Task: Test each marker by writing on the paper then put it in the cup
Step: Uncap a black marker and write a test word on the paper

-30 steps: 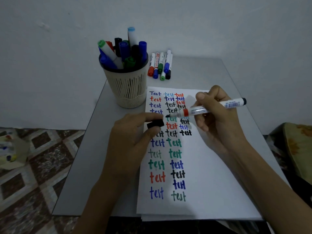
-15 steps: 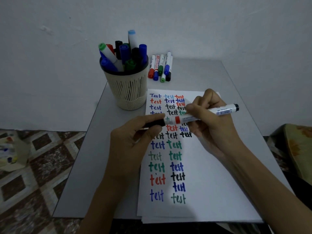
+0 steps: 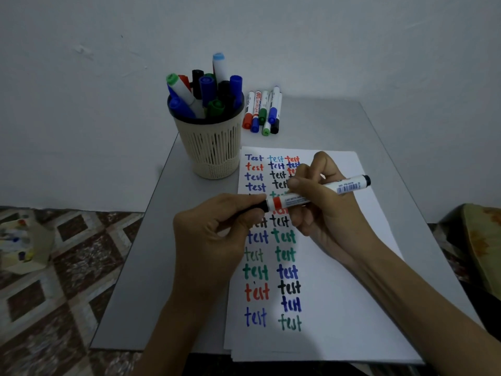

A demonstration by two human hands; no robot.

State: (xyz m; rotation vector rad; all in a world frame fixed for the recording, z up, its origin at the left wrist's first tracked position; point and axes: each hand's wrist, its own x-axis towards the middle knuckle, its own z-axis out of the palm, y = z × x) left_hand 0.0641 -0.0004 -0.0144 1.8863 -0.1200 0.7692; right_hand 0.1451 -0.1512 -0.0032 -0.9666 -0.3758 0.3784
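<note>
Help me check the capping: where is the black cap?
Head view, centre: the black cap is pinched in the left hand, against the tip end of the marker the right hand holds, above the paper.

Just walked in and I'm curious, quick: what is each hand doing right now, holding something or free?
Left hand: pinches the black cap at the end of the marker.
Right hand: grips that marker by its barrel.

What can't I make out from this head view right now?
Head view:
- Whether the cap is fully seated on the marker: the left hand covers the joint.
- Middle rows on the paper: hidden under both hands, right hand included.
- Barrel print: too small.
- Lower ends of markers in the cup: behind its wall.
</note>
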